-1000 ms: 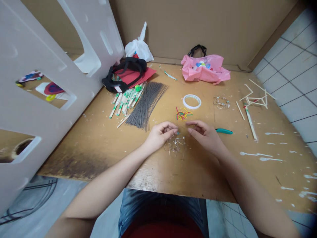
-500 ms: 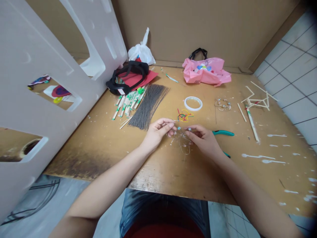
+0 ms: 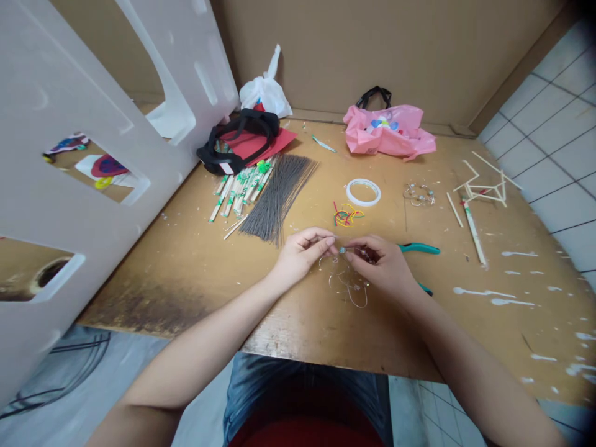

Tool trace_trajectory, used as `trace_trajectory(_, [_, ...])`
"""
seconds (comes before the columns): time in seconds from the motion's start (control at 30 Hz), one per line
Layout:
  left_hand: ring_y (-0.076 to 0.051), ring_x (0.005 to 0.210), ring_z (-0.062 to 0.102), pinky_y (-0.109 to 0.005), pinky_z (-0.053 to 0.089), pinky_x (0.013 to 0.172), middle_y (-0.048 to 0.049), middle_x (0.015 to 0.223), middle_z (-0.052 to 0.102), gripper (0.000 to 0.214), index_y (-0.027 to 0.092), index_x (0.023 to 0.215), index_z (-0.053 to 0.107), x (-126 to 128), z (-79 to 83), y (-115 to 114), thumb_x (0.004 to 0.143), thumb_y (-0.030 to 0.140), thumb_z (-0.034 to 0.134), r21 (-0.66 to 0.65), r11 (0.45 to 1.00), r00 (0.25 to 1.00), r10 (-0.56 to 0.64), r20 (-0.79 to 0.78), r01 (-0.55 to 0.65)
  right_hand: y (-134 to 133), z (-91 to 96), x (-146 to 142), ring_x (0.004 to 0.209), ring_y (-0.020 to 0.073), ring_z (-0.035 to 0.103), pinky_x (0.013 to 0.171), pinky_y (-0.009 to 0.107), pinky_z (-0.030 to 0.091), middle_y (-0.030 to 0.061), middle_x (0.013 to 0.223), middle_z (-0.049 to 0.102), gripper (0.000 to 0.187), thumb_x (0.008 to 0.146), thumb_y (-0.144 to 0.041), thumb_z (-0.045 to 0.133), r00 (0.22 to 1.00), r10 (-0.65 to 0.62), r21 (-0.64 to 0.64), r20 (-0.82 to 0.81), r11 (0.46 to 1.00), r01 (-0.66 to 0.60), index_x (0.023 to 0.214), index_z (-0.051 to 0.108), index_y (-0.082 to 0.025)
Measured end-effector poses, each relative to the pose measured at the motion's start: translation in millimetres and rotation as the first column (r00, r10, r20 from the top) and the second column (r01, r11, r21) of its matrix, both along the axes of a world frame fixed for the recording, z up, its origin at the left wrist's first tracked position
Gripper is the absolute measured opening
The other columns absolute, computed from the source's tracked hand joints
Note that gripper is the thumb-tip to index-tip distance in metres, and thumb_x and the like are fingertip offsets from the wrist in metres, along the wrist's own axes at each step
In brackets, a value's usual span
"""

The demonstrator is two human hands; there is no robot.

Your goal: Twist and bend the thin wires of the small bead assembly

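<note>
A tangle of thin silver wire with small beads hangs just above the wooden table between my hands. My left hand pinches one end of the wire, fingers closed. My right hand pinches the other side, where a small blue bead shows at its fingertips. The two hands nearly touch. Teal-handled pliers lie right behind my right hand.
Behind the hands lie coloured rubber bands, a tape roll, a bundle of dark wires, wrapped chopsticks, a black bag, a pink bag, a white bag, a second wire piece and a stick frame. A white foam panel stands left.
My hands have closed in from apart and taken hold of the wire piece, lifting it slightly off the table. The right hand has shifted left toward the left hand.
</note>
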State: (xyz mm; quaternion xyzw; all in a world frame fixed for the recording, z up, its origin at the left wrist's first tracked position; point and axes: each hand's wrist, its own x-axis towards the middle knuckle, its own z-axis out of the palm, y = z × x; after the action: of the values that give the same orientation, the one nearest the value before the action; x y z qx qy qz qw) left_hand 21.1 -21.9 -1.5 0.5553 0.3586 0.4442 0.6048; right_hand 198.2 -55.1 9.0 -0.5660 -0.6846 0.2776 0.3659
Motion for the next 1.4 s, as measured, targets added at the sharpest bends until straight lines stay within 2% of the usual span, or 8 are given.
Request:
trace_trajectory(0.13, [-0.010,0.062,0.061,-0.024,0.050,0.065,-0.0017,0.067,0.068,0.022,0.014,0.082,0.064,0.1,0.7,-1.1,0.075,0.035,0.066,-0.001,1.000,0.999,0.024,-0.022,-0.024,-1.8,-2.0,1.2,0.065,0.0142,0.057,0.059,0.027,0.045,0.0035,0.076,0.064,0.014,0.080,-0.027,0.056,0.977,0.022,0.179,0.212,0.982,-0.061,0.087,0.066,-0.021])
trace_trajectory(0.3, [-0.010,0.060,0.061,-0.023,0.049,0.062,-0.0023,0.066,0.069,0.024,0.014,0.081,0.064,2.0,-0.2,-2.9,0.073,0.037,0.067,-0.019,0.999,0.999,0.031,-0.027,-0.032,-5.9,-2.2,-2.1,0.063,0.0147,0.059,0.055,0.026,0.042,0.0072,0.082,0.067,0.021,0.084,-0.024,0.048,0.890,-0.078,0.290,0.450,0.955,-0.063,0.095,0.065,-0.018])
trace_trajectory(0.6, [-0.011,0.060,0.063,-0.023,0.050,0.061,-0.0038,0.067,0.070,0.023,0.013,0.081,0.064,1.8,0.5,-3.7,0.075,0.035,0.065,0.010,0.999,0.999,0.031,-0.043,-0.031,-6.9,-1.9,-1.1,0.065,0.0182,0.061,0.062,0.029,0.044,0.0076,0.074,0.067,0.022,0.084,-0.019,0.045,0.889,-0.154,0.321,0.432,0.947,0.008,0.094,0.065,-0.019])
trace_trajectory(0.77, [-0.011,0.061,0.064,-0.022,0.051,0.060,-0.0034,0.068,0.070,0.018,0.014,0.086,0.067,3.3,-4.5,-5.8,0.078,0.030,0.061,0.126,0.990,0.991,0.070,-0.112,-0.055,-6.2,0.4,-2.2,0.061,0.0162,0.060,0.059,0.027,0.042,0.0058,0.069,0.067,0.022,0.082,-0.017,0.045,0.869,-0.178,0.373,0.461,0.928,-0.007,0.088,0.067,-0.017])
trace_trajectory(0.87, [-0.011,0.061,0.065,-0.021,0.051,0.060,-0.0035,0.071,0.071,0.016,0.015,0.087,0.068,4.5,-6.9,-7.4,0.080,0.024,0.057,0.292,0.954,0.971,0.129,-0.201,-0.066,-6.5,-0.7,-4.9,0.055,0.0142,0.057,0.056,0.025,0.040,0.0033,0.063,0.065,0.021,0.079,-0.018,0.048,0.852,-0.220,0.413,0.476,0.911,0.004,0.087,0.067,-0.016])
trace_trajectory(1.07, [-0.012,0.068,0.066,-0.022,0.051,0.065,-0.0054,0.078,0.072,0.018,0.016,0.087,0.069,3.9,-5.5,-8.3,0.080,0.014,0.053,0.620,0.785,0.895,0.281,-0.347,-0.006,-7.1,-2.9,-8.0,0.055,0.0138,0.056,0.055,0.025,0.036,0.0015,0.059,0.064,0.015,0.078,-0.018,0.050,0.813,-0.231,0.420,0.534,0.907,-0.018,0.080,0.066,-0.017])
trace_trajectory(1.2, [-0.012,0.069,0.066,-0.022,0.051,0.067,-0.0061,0.078,0.072,0.019,0.014,0.087,0.068,2.4,-3.0,-8.7,0.078,0.011,0.053,0.696,0.717,0.866,0.327,-0.378,0.033,-7.4,-3.7,-7.8,0.055,0.0139,0.056,0.055,0.025,0.036,0.0010,0.059,0.063,0.016,0.079,-0.017,0.049,0.816,-0.218,0.425,0.535,0.904,-0.037,0.080,0.065,-0.017])
trace_trajectory(1.4, [-0.012,0.064,0.063,-0.022,0.048,0.063,-0.0057,0.073,0.070,0.018,0.013,0.085,0.067,2.2,-1.6,-8.8,0.077,0.009,0.052,0.700,0.709,0.819,0.349,-0.456,0.088,-7.5,-5.4,-8.9,0.058,0.0154,0.057,0.055,0.026,0.035,0.0026,0.061,0.064,0.016,0.078,-0.018,0.049,0.807,-0.216,0.408,0.549,0.912,-0.033,0.076,0.065,-0.018])
